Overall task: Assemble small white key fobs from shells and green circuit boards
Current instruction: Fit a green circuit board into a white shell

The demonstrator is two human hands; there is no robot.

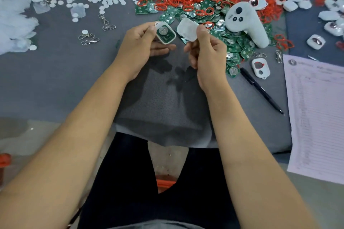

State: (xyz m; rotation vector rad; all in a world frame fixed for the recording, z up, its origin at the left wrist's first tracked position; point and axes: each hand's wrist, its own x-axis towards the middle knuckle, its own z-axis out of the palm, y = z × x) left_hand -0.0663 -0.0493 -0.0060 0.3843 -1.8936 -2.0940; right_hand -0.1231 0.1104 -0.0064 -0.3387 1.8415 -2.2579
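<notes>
Above the grey mat (55,80), left hand (137,46) fingers clamped on board-up shell half (165,32), right hand (206,50) pinching tilted cover (187,29).

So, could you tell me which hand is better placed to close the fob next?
The right hand, probably. It pinches the loose white cover just beside the open shell, which the left hand holds with the green board facing up. The left need only hold steady.
</notes>
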